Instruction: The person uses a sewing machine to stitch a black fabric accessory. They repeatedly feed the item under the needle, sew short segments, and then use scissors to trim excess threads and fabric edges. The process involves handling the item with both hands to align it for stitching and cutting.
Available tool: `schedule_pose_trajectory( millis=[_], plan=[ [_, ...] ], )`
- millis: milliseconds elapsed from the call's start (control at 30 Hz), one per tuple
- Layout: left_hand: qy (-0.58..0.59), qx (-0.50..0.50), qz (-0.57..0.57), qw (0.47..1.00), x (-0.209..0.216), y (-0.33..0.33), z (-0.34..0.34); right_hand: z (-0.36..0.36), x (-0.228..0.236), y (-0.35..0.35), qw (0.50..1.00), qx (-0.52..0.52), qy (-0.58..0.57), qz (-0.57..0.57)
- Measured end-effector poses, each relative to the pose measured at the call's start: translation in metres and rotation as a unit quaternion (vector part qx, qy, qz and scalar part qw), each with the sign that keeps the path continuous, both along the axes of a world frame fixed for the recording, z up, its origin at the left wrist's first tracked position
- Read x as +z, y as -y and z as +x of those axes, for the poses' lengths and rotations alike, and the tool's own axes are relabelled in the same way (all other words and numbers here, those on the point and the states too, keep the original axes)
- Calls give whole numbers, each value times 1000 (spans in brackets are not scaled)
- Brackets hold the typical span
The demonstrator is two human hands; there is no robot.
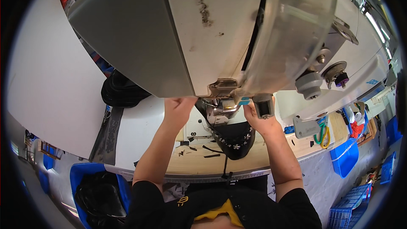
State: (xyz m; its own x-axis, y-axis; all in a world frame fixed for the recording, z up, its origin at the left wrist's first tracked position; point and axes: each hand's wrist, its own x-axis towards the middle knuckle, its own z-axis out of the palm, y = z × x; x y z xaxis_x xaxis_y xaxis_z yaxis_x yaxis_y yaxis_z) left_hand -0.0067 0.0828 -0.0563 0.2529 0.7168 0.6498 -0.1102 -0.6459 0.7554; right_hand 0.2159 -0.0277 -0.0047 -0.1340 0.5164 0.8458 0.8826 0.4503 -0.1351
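Observation:
A black shoe upper (232, 134), dotted with shiny flower-shaped ornaments, lies beneath the metal presser foot area (220, 116) of a large industrial sewing machine (220, 29). Its rounded toe points towards me. On its left my left hand (180, 109) is curled at the upper's black edge, with the fingertips partly hidden by the machine head. At the right edge my right hand (259, 121) grips the upper. A metal part of the machine covers some of its fingers. The needle itself cannot be made out.
Black scraps (212, 156) lie on the wooden table edge. Scissors with green and yellow handles (324, 138) rest at right, near a blue bin (345, 159). A blue crate (78, 174) with black pieces stands lower left. Stacked black pieces (121, 90) sit left of the machine.

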Motion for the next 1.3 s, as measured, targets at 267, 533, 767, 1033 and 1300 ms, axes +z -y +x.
schedule_pose_trajectory(
  millis=[267, 533, 767, 1033, 1300],
  plan=[
    [-47, -209, -341, 915, 66, -13, 18, 13, 8, 9, 989, 28, -79, -125],
    [129, -93, -372, 915, 48, 69, -5, 96, 82, 139, 983, -137, -31, 114],
    [155, -80, -331, 927, 50, 70, 18, 370, 123, 223, 850, -258, -419, 186],
    [158, -153, -487, 845, 66, 74, 11, 447, 162, 225, 878, -283, -384, 29],
    [167, -116, -453, 868, 70, 84, 21, 470, 156, 237, 915, -385, -120, 9]
  ],
)
